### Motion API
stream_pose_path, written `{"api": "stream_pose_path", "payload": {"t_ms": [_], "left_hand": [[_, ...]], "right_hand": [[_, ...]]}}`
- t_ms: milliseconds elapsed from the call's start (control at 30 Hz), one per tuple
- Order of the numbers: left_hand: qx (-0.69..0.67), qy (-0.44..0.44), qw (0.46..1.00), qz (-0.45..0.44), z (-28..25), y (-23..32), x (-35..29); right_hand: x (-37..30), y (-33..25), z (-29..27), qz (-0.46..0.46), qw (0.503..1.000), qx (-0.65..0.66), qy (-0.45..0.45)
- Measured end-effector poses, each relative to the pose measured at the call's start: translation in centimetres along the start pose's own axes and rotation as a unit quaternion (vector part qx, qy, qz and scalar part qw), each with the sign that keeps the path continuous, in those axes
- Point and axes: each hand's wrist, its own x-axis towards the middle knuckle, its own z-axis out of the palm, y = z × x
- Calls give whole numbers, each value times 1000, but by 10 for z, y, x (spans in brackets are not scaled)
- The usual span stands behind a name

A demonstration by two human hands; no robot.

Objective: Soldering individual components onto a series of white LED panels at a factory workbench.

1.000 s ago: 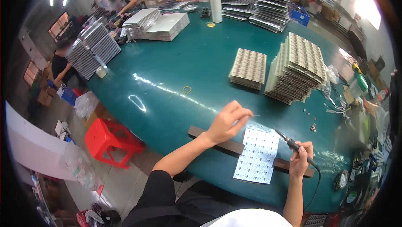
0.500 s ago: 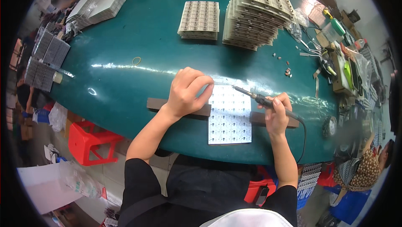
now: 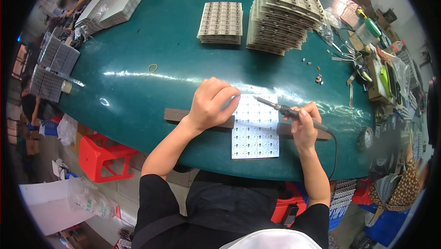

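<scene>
My right hand (image 3: 305, 122) grips a soldering iron (image 3: 288, 110) by its dark handle, its metal tip pointing left over the far rows of a white circuit board panel (image 3: 255, 135). Small dark marks repeat across the panel, which lies in front of me. At the panel's far left corner, my left hand (image 3: 210, 104) is closed in a pinch, thumb against forefinger; whatever is between them is too small to make out. A dark bar (image 3: 176, 115) lies under my left wrist, left of the panel, and another dark bar (image 3: 288, 130) lies on its right.
Beyond my hands stand a low stack of board panels (image 3: 220, 19) and a taller stack (image 3: 280, 17). Small loose parts (image 3: 319, 79) lie to the right, near a cluttered box (image 3: 376, 83). A rubber band (image 3: 153, 68) lies to the left. A red stool (image 3: 103, 157) stands below the table edge.
The iron's tip has shifted slightly left and nearer over the panel. My left fingertips have edged a little right. The whole view has moved slightly.
</scene>
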Motion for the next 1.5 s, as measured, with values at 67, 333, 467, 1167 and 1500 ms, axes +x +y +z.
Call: {"api": "stream_pose_path", "payload": {"t_ms": [67,333,467,1167,1500], "left_hand": [[0,7,1000,1,0,-1,1],[-1,4,1000,7,0,0,0],[-6,2,1000,-1,1,1,-1],[21,78,994,-75,-4,-17,-7],[34,115,991,-64,-9,-19,4]], "right_hand": [[0,0,0,0,1000,-3,2],[-1,0,2,-3,1000,-8,-2],[-3,-2,0,0,1000,-9,-2],[-3,-16,-60,-121,983,-33,136],[-145,-43,-250,-233,778,-366,455]]}}
